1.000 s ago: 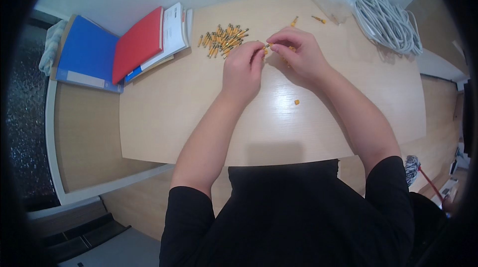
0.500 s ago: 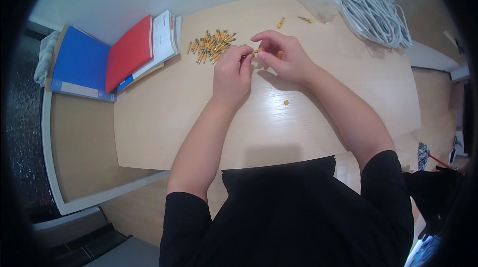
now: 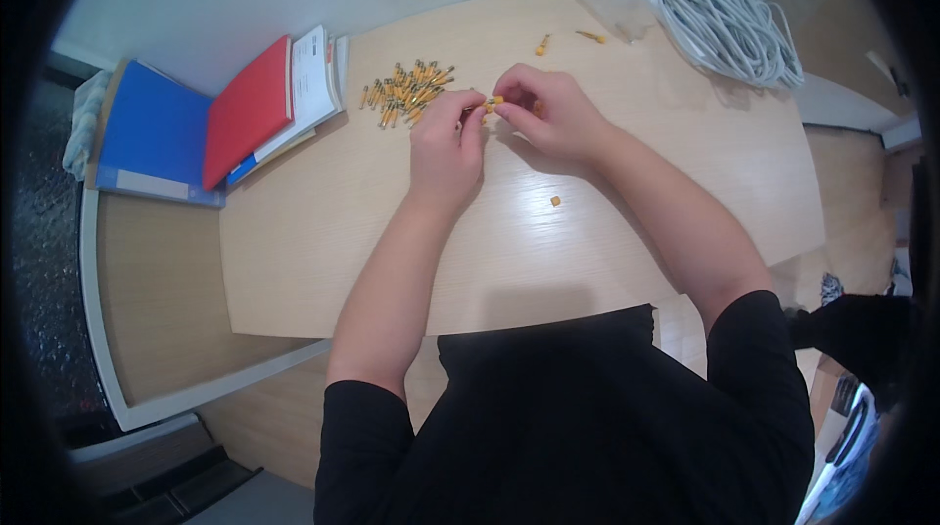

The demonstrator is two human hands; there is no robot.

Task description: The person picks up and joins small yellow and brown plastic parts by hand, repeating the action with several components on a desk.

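Above the middle of the table my left hand [image 3: 446,138] and my right hand [image 3: 556,116] meet at their fingertips. My left thumb and forefinger pinch a small yellow connector-like piece, mostly hidden by the fingers. My right thumb and forefinger close on a small yellow piece [image 3: 497,101] against it; whether the two are joined cannot be made out. Another bit of yellow [image 3: 538,108] shows inside my right hand. Left of my hands lies a pile of slim yellow pieces with dark metallic ends [image 3: 407,89]. A small yellow cube-like piece [image 3: 555,201] rests nearer to me.
Two loose yellow pieces, one short [image 3: 542,45] and one slimmer [image 3: 591,37], lie toward the back. A coil of grey cable [image 3: 729,30] and a clear plastic bag [image 3: 622,1] occupy the back right. Red [image 3: 250,109] and blue folders [image 3: 157,123] with papers stand at left.
My right fingers, more spread before, have come down onto the yellow piece at my left fingertips. The whole view has shifted slightly. The pile looks the same.
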